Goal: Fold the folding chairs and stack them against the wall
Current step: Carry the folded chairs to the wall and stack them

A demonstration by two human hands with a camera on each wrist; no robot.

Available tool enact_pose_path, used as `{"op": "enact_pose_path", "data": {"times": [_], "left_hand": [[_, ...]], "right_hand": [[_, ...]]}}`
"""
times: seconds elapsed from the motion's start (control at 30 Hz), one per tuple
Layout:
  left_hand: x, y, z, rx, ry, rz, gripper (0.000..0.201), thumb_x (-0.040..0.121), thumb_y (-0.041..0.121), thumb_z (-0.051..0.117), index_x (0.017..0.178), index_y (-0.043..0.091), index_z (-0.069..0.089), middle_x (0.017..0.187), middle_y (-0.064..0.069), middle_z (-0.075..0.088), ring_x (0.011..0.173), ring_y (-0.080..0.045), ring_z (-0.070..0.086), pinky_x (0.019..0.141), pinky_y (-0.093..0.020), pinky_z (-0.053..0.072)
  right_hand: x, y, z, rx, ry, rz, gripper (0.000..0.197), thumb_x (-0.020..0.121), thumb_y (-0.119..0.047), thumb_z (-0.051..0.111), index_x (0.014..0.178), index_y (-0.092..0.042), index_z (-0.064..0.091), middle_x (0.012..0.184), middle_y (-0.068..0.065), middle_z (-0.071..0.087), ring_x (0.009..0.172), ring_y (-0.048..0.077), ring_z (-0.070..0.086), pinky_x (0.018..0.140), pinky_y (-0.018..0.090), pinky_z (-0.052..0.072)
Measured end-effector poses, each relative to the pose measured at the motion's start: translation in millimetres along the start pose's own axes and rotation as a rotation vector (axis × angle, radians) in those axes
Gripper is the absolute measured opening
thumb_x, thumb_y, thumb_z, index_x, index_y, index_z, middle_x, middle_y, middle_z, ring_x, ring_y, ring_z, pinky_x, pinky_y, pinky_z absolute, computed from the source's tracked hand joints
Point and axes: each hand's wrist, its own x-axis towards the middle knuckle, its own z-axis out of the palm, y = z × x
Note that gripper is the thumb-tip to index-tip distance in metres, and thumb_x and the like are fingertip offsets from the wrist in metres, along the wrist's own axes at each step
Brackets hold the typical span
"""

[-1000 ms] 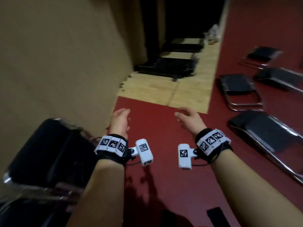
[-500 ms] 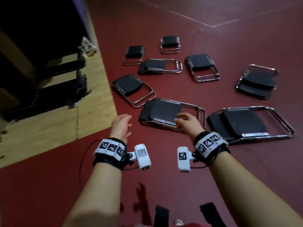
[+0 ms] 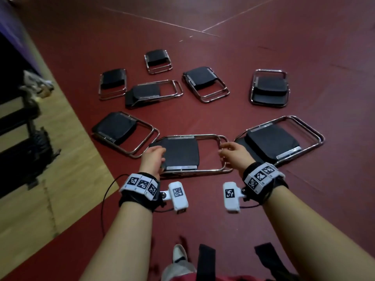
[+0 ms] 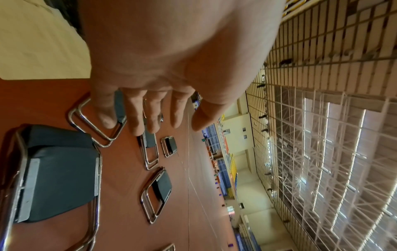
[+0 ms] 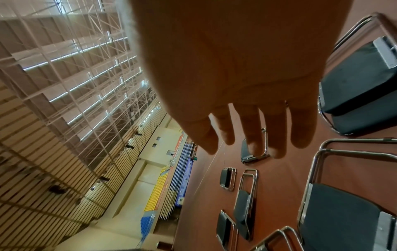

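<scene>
Several folded chairs with black seats and chrome frames lie flat on the red floor. The nearest chair (image 3: pixel 182 153) lies crosswise just in front of me. My left hand (image 3: pixel 156 157) hovers over its left end, fingers relaxed and holding nothing. My right hand (image 3: pixel 229 151) hovers at its right end by the chrome frame loop, also empty. In the left wrist view the left hand (image 4: pixel 150 117) shows straight fingers in the air above that chair (image 4: pixel 62 173). The right wrist view has the right hand (image 5: pixel 247 139) spread above the same chair (image 5: pixel 343 212).
More folded chairs lie to the left (image 3: pixel 121 128), to the right (image 3: pixel 278 140) and farther back (image 3: pixel 205 82). A wooden floor strip (image 3: pixel 50 189) and dark stacked items (image 3: pixel 22 155) run along the left. My shoe (image 3: pixel 179 254) is below the hands.
The view has swung from the wall and a leaning chair to the chairs on the floor. Both empty hands now sit over the ends of the nearest chair.
</scene>
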Motion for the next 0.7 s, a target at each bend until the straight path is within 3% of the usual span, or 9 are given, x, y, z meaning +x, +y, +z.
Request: {"op": "enact_pose_path", "data": {"times": [0.13, 0.27, 0.5, 0.6, 0.7], "left_hand": [[65, 33, 23, 0.064, -0.104, 0.023, 0.024, 0.094, 0.020, 0.057, 0.117, 0.016, 0.062, 0.103, -0.004, 0.063, 0.092, -0.019, 0.058, 0.063, -0.031, 0.038], [108, 44, 85, 0.148, -0.246, 0.016, 0.024, 0.094, 0.020, 0.057, 0.117, 0.017, 0.062, 0.099, -0.002, 0.061, 0.091, -0.019, 0.057, 0.066, -0.032, 0.038], [115, 28, 259, 0.260, -0.542, -0.044, 0.016, 0.095, 0.015, 0.055, 0.111, 0.017, 0.060, 0.093, -0.006, 0.059, 0.077, -0.016, 0.055, 0.056, -0.025, 0.033], [114, 23, 336, 0.286, -0.586, -0.036, 0.025, 0.094, 0.012, 0.053, 0.117, 0.010, 0.062, 0.085, -0.004, 0.058, 0.070, -0.014, 0.054, 0.054, -0.024, 0.032], [110, 25, 398, 0.311, -0.623, -0.051, 0.027, 0.094, 0.014, 0.054, 0.120, 0.011, 0.061, 0.091, -0.006, 0.058, 0.075, -0.014, 0.054, 0.055, -0.025, 0.033]], "right_hand": [[33, -20, 5, 0.074, 0.087, 0.056, 0.023, 0.090, -0.009, 0.065, 0.113, -0.013, 0.062, 0.082, 0.006, 0.062, 0.067, 0.017, 0.055, 0.062, 0.028, 0.042], [50, -16, -24, 0.151, 0.230, 0.124, 0.022, 0.090, -0.008, 0.063, 0.111, -0.015, 0.062, 0.085, 0.008, 0.062, 0.066, 0.017, 0.054, 0.059, 0.025, 0.040], [68, 23, -139, 0.249, 0.498, 0.278, 0.015, 0.091, -0.008, 0.062, 0.101, -0.019, 0.061, 0.083, 0.005, 0.063, 0.064, 0.017, 0.054, 0.058, 0.025, 0.038], [88, 37, -198, 0.282, 0.553, 0.287, 0.015, 0.090, -0.007, 0.062, 0.099, -0.019, 0.061, 0.085, 0.005, 0.064, 0.062, 0.016, 0.055, 0.058, 0.025, 0.038], [109, 42, -249, 0.298, 0.578, 0.320, 0.017, 0.090, -0.004, 0.059, 0.095, -0.020, 0.059, 0.081, 0.004, 0.062, 0.060, 0.015, 0.053, 0.056, 0.025, 0.036]]}}
